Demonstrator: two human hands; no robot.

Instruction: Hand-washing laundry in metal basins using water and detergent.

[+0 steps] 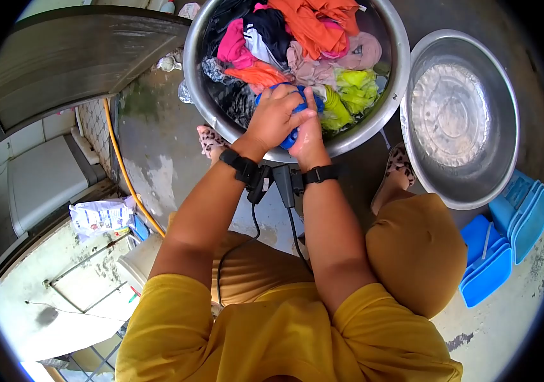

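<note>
Both my hands meet at the near rim of a large metal basin of water and wet clothes. Between them they squeeze a bunched blue cloth. My left hand lies over it with curled fingers, and my right hand holds it from the other side, the thumbs close together. Just beyond lie an orange-red cloth and a lime-green cloth. Farther in are a bright orange garment, a pink cloth, a pale pink cloth and a black-and-white garment.
A second metal basin stands at the right, touching or very near the first. Blue plastic baskets are at the lower right. A yellow hose runs down the left, beside a plastic bag. Cables hang from devices on both wrists.
</note>
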